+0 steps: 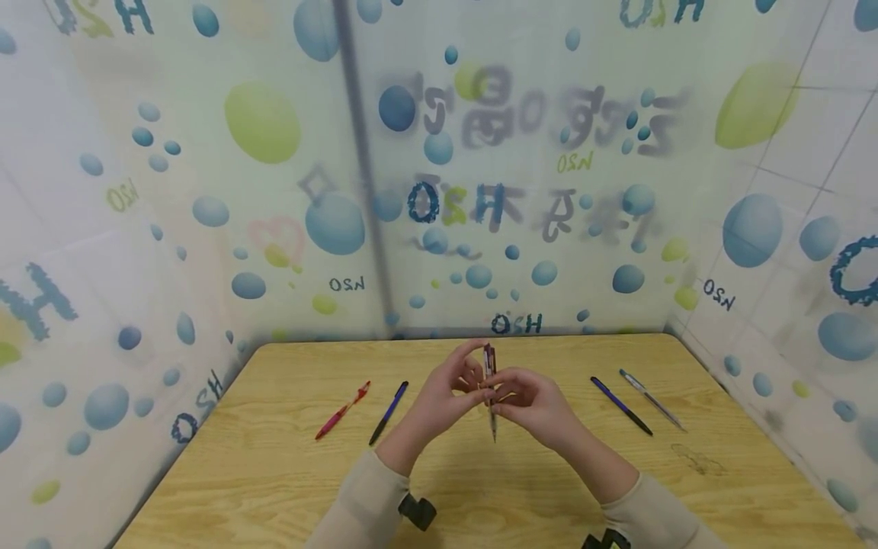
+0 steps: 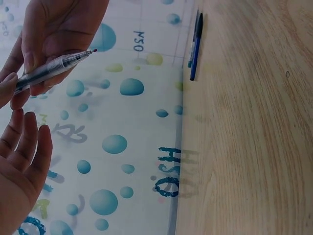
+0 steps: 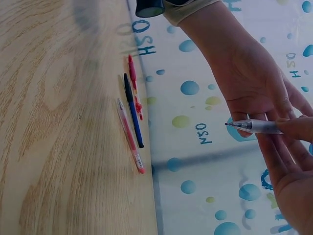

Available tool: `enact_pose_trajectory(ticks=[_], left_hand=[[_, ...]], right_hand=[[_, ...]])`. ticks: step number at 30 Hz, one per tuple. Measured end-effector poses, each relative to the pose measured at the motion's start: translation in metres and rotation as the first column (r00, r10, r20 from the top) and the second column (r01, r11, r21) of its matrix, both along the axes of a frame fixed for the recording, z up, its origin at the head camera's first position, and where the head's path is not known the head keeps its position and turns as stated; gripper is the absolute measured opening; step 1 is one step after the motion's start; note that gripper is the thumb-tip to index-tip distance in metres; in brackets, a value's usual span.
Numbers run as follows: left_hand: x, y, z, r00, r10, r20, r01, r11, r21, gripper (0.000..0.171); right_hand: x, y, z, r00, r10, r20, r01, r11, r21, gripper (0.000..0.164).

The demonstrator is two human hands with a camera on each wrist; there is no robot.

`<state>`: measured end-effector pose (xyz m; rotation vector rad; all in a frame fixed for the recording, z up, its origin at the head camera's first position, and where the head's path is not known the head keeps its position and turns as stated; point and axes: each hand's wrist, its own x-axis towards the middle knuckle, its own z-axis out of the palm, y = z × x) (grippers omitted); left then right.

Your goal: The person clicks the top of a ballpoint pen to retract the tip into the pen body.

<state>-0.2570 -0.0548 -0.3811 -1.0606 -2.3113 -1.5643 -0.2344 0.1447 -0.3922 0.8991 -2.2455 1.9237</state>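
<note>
The right hand (image 1: 535, 398) pinched a clear-barrelled pen (image 2: 54, 70) between thumb and fingers, and the left hand (image 1: 449, 385) gripped it too, its thumb at the barrel and its forefinger reaching up to the top end. The pen stood nearly upright between the two hands, writing point down, off the wooden table (image 1: 480, 496).

As far as the work went, the pen was in hand and not yet set down. It looked whole, with its point showing; no loose part was visible, and whether any part was being turned or pressed could not be told.

To the left of the grip lay a red pen (image 1: 343, 412), a dark-ended blue pen (image 1: 389, 414) nearer in, and a pink pen (image 3: 130, 135), seen only from the right wrist. To the right, well apart from the grip, a blue pen (image 1: 621, 406) lay beside a slim transparent pen (image 1: 652, 399). No hand touched these five. Beyond the grip hung a printed sheet (image 1: 521, 46).
</note>
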Motion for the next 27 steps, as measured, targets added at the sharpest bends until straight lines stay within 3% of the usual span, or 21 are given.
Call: enact_pose_trajectory(ticks=[11, 27], left_hand=[[0.0048, -0.0007, 0.0024, 1.0, 0.018, -0.025, -0.017, 0.999, 0.044, 0.059], [0.0028, -0.0014, 0.0026, 0.999, 0.007, 0.034, -0.008, 1.0, 0.015, 0.067]], right_hand=[[0.0015, -0.0049, -0.0009, 1.0, -0.009, 0.02, 0.009, 1.0, 0.02, 0.029], [-0.002, 0.0009, -0.0054, 0.998, 0.064, 0.001, -0.064, 0.998, 0.003, 0.03]])
